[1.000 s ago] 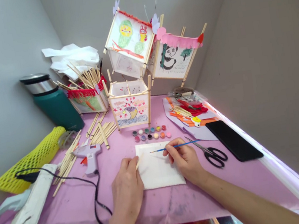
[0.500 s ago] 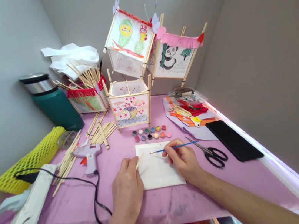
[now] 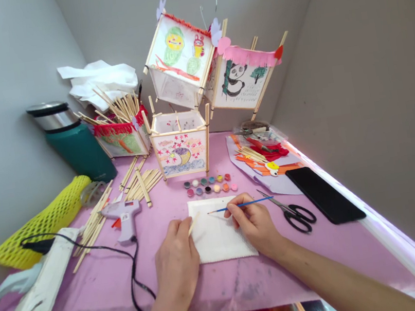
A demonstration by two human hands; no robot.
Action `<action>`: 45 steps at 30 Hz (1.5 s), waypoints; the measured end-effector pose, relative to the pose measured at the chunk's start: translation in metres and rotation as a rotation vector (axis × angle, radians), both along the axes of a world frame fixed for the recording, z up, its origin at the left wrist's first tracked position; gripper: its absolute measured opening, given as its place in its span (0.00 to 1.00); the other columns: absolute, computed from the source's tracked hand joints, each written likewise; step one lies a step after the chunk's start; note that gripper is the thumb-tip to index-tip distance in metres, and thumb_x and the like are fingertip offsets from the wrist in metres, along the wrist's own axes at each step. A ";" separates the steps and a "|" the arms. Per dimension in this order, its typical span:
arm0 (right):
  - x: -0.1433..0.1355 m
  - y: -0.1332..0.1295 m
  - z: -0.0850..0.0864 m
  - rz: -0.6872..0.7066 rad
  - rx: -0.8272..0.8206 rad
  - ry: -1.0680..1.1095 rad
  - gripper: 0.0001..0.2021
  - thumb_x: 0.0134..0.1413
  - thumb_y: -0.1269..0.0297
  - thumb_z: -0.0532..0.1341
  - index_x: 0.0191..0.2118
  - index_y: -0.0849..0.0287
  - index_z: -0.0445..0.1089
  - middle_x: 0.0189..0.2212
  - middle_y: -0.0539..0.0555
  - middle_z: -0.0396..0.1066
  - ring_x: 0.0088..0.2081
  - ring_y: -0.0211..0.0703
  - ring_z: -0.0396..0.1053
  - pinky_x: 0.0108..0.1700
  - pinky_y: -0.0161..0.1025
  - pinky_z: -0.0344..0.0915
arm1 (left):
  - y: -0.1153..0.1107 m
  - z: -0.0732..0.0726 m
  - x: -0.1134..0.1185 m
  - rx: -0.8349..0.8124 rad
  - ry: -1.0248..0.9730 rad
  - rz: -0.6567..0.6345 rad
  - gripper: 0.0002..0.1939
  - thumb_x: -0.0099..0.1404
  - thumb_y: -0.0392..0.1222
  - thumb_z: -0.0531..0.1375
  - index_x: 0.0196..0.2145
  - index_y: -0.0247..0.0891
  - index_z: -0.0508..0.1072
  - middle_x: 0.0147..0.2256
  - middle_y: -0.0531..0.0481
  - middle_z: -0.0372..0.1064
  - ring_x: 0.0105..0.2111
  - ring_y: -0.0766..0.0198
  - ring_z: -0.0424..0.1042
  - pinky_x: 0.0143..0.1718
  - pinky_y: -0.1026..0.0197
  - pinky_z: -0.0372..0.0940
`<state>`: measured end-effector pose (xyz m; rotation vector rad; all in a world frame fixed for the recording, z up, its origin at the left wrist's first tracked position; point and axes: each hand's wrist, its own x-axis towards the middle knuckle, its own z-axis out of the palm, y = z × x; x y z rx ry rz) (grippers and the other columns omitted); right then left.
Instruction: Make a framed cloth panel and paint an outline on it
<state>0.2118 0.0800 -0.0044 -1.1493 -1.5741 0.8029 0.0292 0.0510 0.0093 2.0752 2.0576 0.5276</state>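
One blue paintbrush (image 3: 254, 201) shifted slightly left.

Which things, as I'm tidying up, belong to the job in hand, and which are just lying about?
Likely in use: blue brush (right hand), pale stick (left hand), white sheet, paint pots.
Apparently lying about: scissors, phone, glue gun, bottle.

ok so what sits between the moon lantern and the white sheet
In the head view, two rows of small paint pots lie between the moon lantern and the white sheet.
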 end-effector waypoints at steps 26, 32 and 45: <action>0.000 0.000 0.002 -0.021 0.023 -0.110 0.12 0.61 0.60 0.52 0.31 0.58 0.66 0.21 0.48 0.64 0.19 0.33 0.59 0.22 0.32 0.55 | 0.000 -0.002 -0.001 0.030 0.014 -0.002 0.20 0.64 0.31 0.47 0.51 0.40 0.67 0.44 0.47 0.67 0.40 0.59 0.71 0.38 0.60 0.65; 0.001 0.001 0.002 -0.044 0.033 -0.127 0.12 0.61 0.60 0.53 0.31 0.59 0.66 0.21 0.47 0.64 0.19 0.33 0.59 0.23 0.32 0.55 | 0.000 -0.001 0.000 0.027 0.019 0.000 0.20 0.64 0.31 0.48 0.51 0.40 0.67 0.44 0.47 0.67 0.40 0.59 0.71 0.38 0.60 0.65; 0.002 0.001 -0.003 -0.091 0.043 -0.127 0.10 0.61 0.61 0.53 0.31 0.58 0.65 0.22 0.48 0.67 0.20 0.33 0.61 0.24 0.32 0.56 | 0.000 -0.003 -0.002 0.020 -0.008 0.005 0.20 0.64 0.30 0.48 0.51 0.40 0.67 0.45 0.49 0.67 0.41 0.59 0.71 0.40 0.59 0.65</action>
